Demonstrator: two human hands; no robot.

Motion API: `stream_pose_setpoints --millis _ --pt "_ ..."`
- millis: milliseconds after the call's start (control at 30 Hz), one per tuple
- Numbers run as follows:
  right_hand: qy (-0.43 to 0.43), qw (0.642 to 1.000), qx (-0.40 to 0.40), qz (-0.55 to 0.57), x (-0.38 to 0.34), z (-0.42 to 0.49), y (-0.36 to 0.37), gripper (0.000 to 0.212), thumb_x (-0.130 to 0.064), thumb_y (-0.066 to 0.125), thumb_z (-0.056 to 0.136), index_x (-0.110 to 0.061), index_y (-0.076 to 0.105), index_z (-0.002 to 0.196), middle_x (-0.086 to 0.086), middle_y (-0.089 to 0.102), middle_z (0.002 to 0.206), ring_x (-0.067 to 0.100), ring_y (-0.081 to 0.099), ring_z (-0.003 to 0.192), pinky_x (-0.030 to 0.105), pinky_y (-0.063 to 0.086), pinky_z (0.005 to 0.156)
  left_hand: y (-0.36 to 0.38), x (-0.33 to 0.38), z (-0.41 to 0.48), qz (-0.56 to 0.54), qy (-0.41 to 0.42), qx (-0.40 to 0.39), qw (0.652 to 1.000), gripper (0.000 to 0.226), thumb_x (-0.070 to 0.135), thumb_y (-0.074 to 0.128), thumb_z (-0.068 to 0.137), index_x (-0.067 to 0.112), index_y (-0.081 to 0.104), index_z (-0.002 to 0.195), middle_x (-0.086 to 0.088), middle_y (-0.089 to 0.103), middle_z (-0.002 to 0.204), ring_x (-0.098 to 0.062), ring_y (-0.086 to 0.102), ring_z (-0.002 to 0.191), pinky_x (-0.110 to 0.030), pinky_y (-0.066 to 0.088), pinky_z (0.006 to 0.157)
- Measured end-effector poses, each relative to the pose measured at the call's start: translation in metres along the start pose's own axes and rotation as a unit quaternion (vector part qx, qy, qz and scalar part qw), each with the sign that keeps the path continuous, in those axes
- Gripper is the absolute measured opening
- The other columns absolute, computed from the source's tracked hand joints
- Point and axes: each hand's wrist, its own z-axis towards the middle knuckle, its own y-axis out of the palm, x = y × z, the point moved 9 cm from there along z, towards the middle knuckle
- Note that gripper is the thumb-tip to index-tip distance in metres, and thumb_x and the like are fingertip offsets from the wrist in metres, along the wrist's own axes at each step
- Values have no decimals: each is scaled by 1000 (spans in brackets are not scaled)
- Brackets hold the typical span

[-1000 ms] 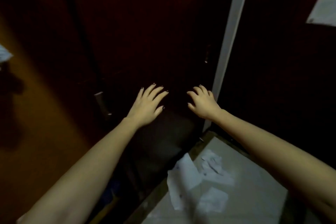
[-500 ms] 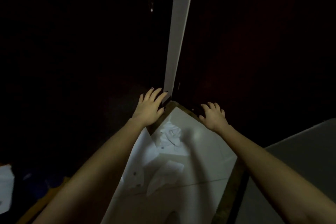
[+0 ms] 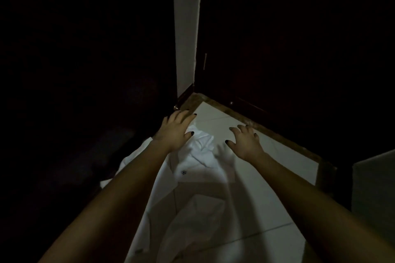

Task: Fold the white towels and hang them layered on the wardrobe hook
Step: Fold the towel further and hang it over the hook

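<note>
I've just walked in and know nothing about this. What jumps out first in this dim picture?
Two bare arms reach forward into a dark corner, the left hand and right hand both spread open and holding nothing. Beneath them, crumpled white towels lie on the pale tiled floor, the brightest patch in view, with the left hand above their bunched far end. A pale vertical wall strip rises from the corner between very dark panels.
</note>
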Motion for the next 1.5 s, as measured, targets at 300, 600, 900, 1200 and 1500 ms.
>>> stream_pose_setpoints --millis 300,600,900,1200,1500 --pt "-32 996 32 75 9 119 217 68 -43 61 92 -15 36 148 10 40 148 30 34 137 40 33 108 200 -40 77 118 83 -24 989 63 43 43 101 33 12 155 3 7 164 -25 7 149 -46 15 118" --pt "-3 984 58 171 31 145 304 33 -10 47 96 -10 58 128 15 56 116 29 57 106 29 40 90 315 -16 107 135 145 -138 970 58 42 65 90 34 44 143 -2 8 163 -29 6 149 -53 17 118" --pt "-12 963 58 262 25 86 174 21 -20 49 99 -7 66 97 10 61 97 20 54 85 27 30 66 177 -4 74 -144 91 -42 984 14 16 70 86 7 63 94 -11 60 106 -27 51 106 -31 37 82" --pt "-57 961 42 266 -44 -4 -111 9 -25 63 93 -21 70 88 -7 66 84 6 56 70 19 36 56 -115 -3 8 -225 -27 -82 970 21 16 65 89 20 48 78 4 56 76 -10 50 68 -24 40 60" --pt "-121 978 54 162 -136 -118 -427 20 -26 56 98 -8 59 89 7 60 87 23 56 81 29 40 67 -468 16 -91 -272 -39 -20 961 8 9 74 84 10 67 87 -1 65 83 -10 60 76 -17 47 67"
